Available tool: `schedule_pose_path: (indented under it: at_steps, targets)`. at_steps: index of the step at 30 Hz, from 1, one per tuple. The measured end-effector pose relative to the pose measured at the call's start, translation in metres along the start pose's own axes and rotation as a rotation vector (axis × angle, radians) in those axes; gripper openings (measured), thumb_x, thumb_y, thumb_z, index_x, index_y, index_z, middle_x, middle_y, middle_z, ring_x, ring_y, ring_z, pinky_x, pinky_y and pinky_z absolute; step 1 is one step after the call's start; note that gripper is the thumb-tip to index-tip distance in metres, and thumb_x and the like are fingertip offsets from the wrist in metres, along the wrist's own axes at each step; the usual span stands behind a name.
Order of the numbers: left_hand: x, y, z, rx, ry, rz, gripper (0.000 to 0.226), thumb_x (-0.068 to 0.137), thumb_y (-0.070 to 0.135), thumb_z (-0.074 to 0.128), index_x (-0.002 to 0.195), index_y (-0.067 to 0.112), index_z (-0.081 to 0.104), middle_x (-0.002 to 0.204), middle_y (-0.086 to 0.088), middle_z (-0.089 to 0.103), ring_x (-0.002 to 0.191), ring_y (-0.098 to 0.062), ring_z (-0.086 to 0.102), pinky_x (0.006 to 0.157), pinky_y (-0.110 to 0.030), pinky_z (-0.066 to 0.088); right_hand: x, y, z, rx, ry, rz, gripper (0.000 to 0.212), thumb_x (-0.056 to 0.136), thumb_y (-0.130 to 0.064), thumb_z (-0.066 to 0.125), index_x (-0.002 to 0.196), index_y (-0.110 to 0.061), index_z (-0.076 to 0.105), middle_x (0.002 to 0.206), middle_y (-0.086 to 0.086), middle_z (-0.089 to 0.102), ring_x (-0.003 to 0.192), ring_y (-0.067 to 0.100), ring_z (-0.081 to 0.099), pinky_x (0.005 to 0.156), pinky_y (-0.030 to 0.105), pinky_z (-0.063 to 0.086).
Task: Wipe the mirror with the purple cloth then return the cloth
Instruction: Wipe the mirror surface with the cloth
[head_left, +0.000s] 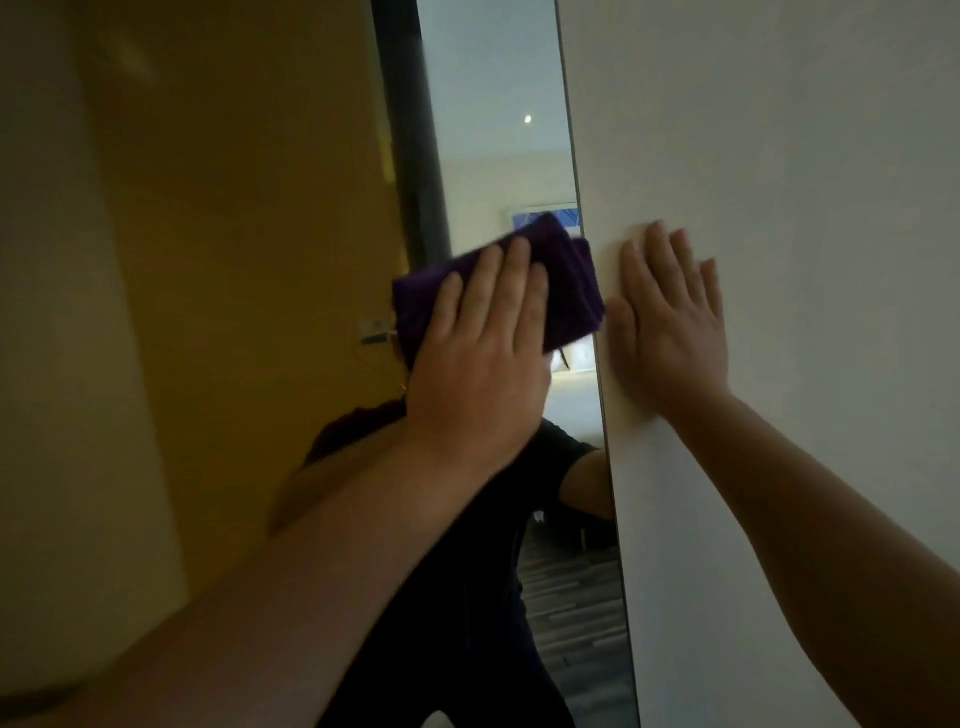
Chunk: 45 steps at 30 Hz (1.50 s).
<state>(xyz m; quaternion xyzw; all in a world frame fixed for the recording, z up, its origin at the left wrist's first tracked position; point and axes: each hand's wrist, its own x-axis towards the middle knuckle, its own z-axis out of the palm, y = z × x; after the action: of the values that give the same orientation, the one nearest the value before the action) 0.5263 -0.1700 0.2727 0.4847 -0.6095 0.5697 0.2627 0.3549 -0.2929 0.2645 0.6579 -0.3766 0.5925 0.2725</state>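
A tall mirror (493, 130) fills the middle and left of the view, and its right edge meets a white wall. My left hand (478, 364) lies flat on the folded purple cloth (566, 280) and presses it against the glass near that right edge. The cloth sticks out above and to the right of my fingers. My right hand (670, 322) rests flat on the white wall just right of the mirror's edge, fingers spread, holding nothing. My reflection in dark clothes shows in the mirror below my left arm.
The white wall (779, 182) takes up the whole right side. The mirror reflects a yellow-brown wall (208, 234), a dark door frame (415, 156), a ceiling light and a room with a striped floor (571, 597).
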Motion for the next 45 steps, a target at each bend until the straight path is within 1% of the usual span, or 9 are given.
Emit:
schedule_pose_path:
  at_steps: [11, 14, 23, 26, 31, 35, 40, 42, 45]
  targets:
    - [-0.241, 0.098, 0.045, -0.055, -0.227, 0.138, 0.079, 0.088, 0.037, 0.058, 0.151, 0.006, 0.019, 0.158, -0.014, 0.019, 0.145, -0.032, 0.020, 0.119, -0.048, 0.010, -0.147, 0.004, 0.022, 0.019, 0.014, -0.046, 0.055, 0.106, -0.040, 0.025, 0.149, -0.009, 0.038, 0.160, 0.017, 0.024, 0.150, 0.035, 0.018, 0.122, 0.054, 0.011]
    - [-0.295, 0.109, 0.049, -0.082, -0.296, 0.182, 0.077, 0.092, 0.035, 0.047, 0.153, 0.005, 0.011, 0.158, -0.012, 0.017, 0.147, -0.032, 0.014, 0.117, -0.048, 0.012, -0.185, 0.003, 0.024, 0.021, -0.003, -0.036, 0.054, 0.107, -0.039, 0.025, 0.148, -0.008, 0.039, 0.160, 0.015, 0.022, 0.150, 0.036, 0.018, 0.122, 0.054, 0.013]
    - [-0.311, 0.101, 0.037, -0.144, -0.352, 0.205, 0.062, 0.095, 0.023, 0.033, 0.153, 0.008, 0.017, 0.158, -0.011, 0.025, 0.146, -0.029, 0.021, 0.117, -0.044, 0.017, -0.208, -0.021, 0.001, 0.134, -0.140, 0.115, 0.058, 0.106, -0.042, 0.018, 0.154, -0.011, 0.028, 0.163, 0.017, 0.018, 0.153, 0.030, 0.009, 0.122, 0.057, 0.011]
    - [-0.306, 0.089, 0.029, -0.150, -0.374, 0.189, 0.069, 0.092, 0.028, 0.047, 0.152, 0.008, 0.019, 0.158, -0.012, 0.026, 0.146, -0.029, 0.020, 0.117, -0.045, 0.016, -0.209, -0.044, -0.017, 0.202, -0.108, 0.140, 0.061, 0.106, -0.043, 0.017, 0.153, -0.006, 0.028, 0.162, 0.019, 0.020, 0.152, 0.031, 0.011, 0.122, 0.056, 0.011]
    - [-0.295, 0.050, 0.005, -0.284, -0.261, 0.030, 0.043, 0.102, 0.013, 0.031, 0.143, 0.006, 0.040, 0.150, -0.016, 0.040, 0.142, -0.028, 0.031, 0.116, -0.045, 0.026, -0.233, -0.080, -0.030, 0.275, -0.143, 0.063, 0.056, 0.106, -0.039, 0.021, 0.155, -0.012, 0.019, 0.163, 0.015, 0.014, 0.153, 0.029, 0.007, 0.122, 0.058, 0.010]
    - [-0.298, 0.013, -0.033, -0.510, -0.169, -0.203, 0.041, 0.094, 0.010, 0.044, 0.134, 0.000, 0.047, 0.139, -0.019, 0.051, 0.128, -0.024, 0.050, 0.105, -0.029, 0.041, -0.258, -0.115, -0.026, 0.290, -0.172, -0.013, 0.054, 0.105, -0.035, 0.028, 0.153, -0.010, 0.024, 0.162, 0.014, 0.016, 0.152, 0.032, 0.011, 0.121, 0.060, 0.014]
    - [-0.330, -0.021, -0.087, -0.782, -0.194, -0.683, 0.043, 0.102, 0.031, 0.036, 0.140, 0.012, 0.044, 0.110, 0.009, 0.064, 0.092, 0.003, 0.061, 0.073, -0.004, 0.043, -0.272, -0.154, -0.012, 0.236, -0.245, -0.082, 0.056, 0.103, -0.032, 0.031, 0.154, -0.010, 0.023, 0.163, 0.015, 0.013, 0.152, 0.034, 0.007, 0.122, 0.058, 0.006]
    - [-0.347, -0.034, -0.096, -0.789, -0.174, -0.786, 0.039, 0.100, 0.028, 0.037, 0.137, 0.017, 0.044, 0.107, 0.024, 0.057, 0.095, 0.016, 0.056, 0.073, -0.001, 0.041, -0.274, -0.163, -0.005, 0.179, -0.282, -0.109, 0.058, 0.104, -0.035, 0.030, 0.156, -0.013, 0.018, 0.164, 0.012, 0.006, 0.153, 0.032, 0.002, 0.122, 0.057, 0.002]
    - [-0.374, -0.061, -0.100, -0.780, -0.169, -0.846, 0.044, 0.098, 0.022, 0.036, 0.141, 0.017, 0.042, 0.115, 0.013, 0.062, 0.101, 0.012, 0.056, 0.079, -0.006, 0.044, -0.280, -0.169, 0.007, 0.104, -0.304, -0.137, 0.062, 0.104, -0.039, 0.033, 0.157, -0.011, 0.016, 0.165, 0.015, 0.007, 0.153, 0.032, -0.001, 0.121, 0.060, 0.002]
